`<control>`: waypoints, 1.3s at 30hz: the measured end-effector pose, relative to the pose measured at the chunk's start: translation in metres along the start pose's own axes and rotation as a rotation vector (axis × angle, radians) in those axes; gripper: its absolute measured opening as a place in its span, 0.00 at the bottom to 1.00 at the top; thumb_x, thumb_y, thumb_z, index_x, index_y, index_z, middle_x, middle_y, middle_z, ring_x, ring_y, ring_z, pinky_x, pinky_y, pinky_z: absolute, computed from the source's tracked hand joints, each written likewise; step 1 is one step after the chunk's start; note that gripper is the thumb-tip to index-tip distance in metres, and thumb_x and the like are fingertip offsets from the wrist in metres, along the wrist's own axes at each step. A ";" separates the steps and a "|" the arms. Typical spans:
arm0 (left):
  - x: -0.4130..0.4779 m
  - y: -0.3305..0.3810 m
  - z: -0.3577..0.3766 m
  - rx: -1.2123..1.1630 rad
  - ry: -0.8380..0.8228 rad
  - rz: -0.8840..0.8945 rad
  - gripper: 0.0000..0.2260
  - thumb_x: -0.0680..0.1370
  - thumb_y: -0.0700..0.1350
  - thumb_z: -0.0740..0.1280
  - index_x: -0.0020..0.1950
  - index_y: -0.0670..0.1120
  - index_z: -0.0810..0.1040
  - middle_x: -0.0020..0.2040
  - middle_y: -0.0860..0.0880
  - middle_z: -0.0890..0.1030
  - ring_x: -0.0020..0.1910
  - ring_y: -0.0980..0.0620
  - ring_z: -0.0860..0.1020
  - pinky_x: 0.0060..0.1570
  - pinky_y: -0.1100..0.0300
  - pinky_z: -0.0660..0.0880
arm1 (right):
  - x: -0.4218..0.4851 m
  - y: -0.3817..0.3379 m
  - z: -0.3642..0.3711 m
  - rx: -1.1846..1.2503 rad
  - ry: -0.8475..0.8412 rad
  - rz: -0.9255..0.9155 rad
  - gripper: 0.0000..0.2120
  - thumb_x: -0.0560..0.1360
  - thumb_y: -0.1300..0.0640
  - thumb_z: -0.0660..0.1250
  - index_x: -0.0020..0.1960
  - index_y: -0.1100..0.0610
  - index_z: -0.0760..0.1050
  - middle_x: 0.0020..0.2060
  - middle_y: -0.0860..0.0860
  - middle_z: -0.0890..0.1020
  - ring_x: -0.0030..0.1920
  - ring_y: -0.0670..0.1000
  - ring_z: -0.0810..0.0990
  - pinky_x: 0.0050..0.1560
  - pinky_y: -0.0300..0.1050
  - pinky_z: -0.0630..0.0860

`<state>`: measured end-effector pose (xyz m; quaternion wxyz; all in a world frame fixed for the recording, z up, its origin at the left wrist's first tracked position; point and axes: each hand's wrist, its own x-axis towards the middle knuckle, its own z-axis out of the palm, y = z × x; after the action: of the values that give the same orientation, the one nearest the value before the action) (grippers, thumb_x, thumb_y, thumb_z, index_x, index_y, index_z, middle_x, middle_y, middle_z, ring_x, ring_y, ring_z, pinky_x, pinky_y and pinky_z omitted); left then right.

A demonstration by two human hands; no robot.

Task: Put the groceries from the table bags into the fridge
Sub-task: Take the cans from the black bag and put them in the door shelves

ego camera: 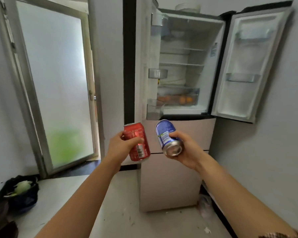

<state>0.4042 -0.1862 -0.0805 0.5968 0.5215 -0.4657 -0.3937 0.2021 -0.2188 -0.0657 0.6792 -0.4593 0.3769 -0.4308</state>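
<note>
Before the open fridge (184, 66), left hand (120, 146) grips a red can (137, 141). Right hand (184, 148) grips a blue can (168, 136), tilted.

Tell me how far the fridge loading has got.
Done: the pale fridge has its upper doors open, and round orange produce already lies in its clear plastic drawer. In hand: the left hand grips a red aluminium drink can, the right hand a blue aluminium drink can, both held before the fridge, not inside. Left: shelving both cans; a dark bag holding a pale green vegetable sits at lower left.
</note>
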 end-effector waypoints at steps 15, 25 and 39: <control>0.249 0.014 0.134 0.097 0.078 0.270 0.30 0.68 0.44 0.77 0.65 0.53 0.68 0.54 0.56 0.74 0.53 0.55 0.74 0.53 0.55 0.75 | 0.230 -0.120 -0.121 -0.312 0.352 -0.236 0.14 0.68 0.51 0.74 0.49 0.58 0.79 0.44 0.57 0.84 0.41 0.51 0.81 0.37 0.42 0.77; 0.331 0.012 0.159 0.376 0.290 0.453 0.34 0.64 0.46 0.79 0.66 0.54 0.69 0.55 0.58 0.76 0.50 0.63 0.75 0.46 0.71 0.69 | 0.365 -0.174 -0.136 -0.476 0.123 -0.371 0.15 0.66 0.53 0.77 0.47 0.58 0.76 0.47 0.56 0.83 0.48 0.53 0.82 0.47 0.45 0.80; 0.387 -0.024 0.189 0.824 0.591 0.188 0.21 0.56 0.56 0.73 0.46 0.51 0.78 0.43 0.50 0.80 0.42 0.50 0.79 0.37 0.59 0.73 | 0.486 -0.194 -0.129 -1.152 -0.434 -0.448 0.35 0.60 0.56 0.80 0.64 0.56 0.73 0.58 0.50 0.77 0.58 0.50 0.76 0.53 0.44 0.76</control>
<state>0.3211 -0.6075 -0.0441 0.4807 0.7581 -0.4387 0.0421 0.2066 -0.7504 0.0237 0.2791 -0.8935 0.2969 -0.1885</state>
